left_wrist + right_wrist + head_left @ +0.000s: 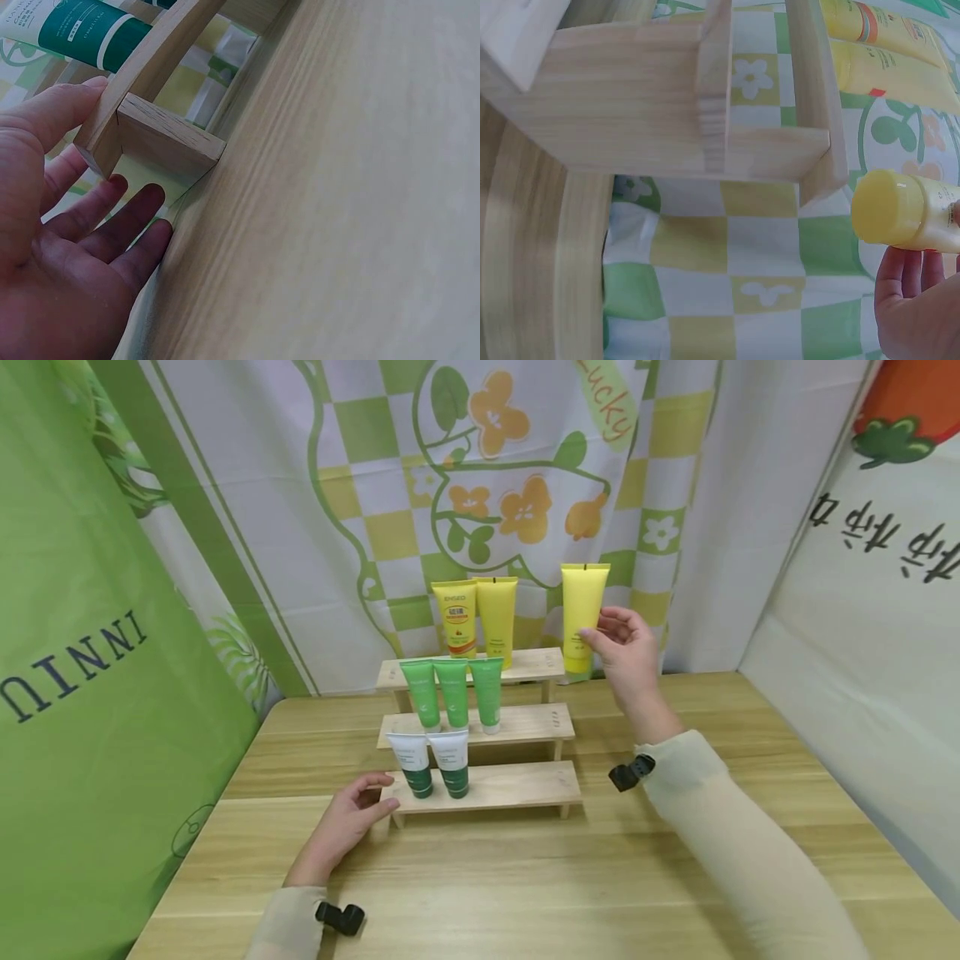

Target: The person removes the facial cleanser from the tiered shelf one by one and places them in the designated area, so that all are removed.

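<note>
We find the yellow tube (583,602) held in the air by the right hand (628,652), just beyond the right end of the wooden stand's (517,789) top step and near the back edge of the surface (487,893). The right fingers grip its lower body, thumb at the front, cap (881,206) downward. The left hand (348,814) takes the left end of the lowest step between thumb and forefinger, its other fingers loosely bent and free.

We note two yellow tubes (497,614) towards the top step's left end, three green tubes (454,689) on the middle and two white-and-green tubes (452,764) on the lowest.

We judge the held tube light, soft-walled and rather smooth, not fragile; a hard squeeze could dent it. We recommend holding it low, just above the stiffer cap.
</note>
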`<state>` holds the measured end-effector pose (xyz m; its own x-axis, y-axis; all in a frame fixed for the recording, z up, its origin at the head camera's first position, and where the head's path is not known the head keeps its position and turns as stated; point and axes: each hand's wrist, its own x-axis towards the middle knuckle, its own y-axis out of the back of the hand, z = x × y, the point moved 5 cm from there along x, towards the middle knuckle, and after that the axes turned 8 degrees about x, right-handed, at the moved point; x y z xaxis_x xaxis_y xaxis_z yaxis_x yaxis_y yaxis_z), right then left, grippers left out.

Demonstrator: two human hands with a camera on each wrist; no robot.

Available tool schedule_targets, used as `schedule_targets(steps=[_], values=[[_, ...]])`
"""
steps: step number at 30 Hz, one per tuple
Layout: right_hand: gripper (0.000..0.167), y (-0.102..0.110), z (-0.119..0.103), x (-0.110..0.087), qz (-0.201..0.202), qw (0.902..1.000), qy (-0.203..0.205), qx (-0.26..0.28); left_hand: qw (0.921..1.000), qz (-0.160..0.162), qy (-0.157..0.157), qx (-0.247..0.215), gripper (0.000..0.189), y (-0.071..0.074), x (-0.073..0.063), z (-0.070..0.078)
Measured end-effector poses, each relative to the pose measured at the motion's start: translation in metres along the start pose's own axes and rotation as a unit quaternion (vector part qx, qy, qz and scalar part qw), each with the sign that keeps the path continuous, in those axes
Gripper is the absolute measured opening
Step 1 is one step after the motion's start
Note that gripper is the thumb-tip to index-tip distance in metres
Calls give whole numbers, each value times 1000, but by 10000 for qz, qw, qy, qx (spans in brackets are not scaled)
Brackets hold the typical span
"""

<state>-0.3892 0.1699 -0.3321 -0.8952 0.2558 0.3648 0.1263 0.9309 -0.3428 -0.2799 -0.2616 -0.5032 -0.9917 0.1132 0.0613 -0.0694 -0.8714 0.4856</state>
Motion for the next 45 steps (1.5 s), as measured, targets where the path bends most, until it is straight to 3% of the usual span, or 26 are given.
schedule_targets(steps=[11,26,40,45], values=[[35,34,3,-6,339,9991,-30,-257,9998,13,119,146,42,1,0,1],[35,92,35,-18,531,9856,-912,-1322,9996,43,222,173,44,0,-1,0],[50,125,55,-30,60,9482,-1538,-2779,9997,20,196,157,43,0,-1,1],[53,133,62,-35,-114,9299,-1924,-3134,9998,-1,185,73,43,-1,-1,0]])
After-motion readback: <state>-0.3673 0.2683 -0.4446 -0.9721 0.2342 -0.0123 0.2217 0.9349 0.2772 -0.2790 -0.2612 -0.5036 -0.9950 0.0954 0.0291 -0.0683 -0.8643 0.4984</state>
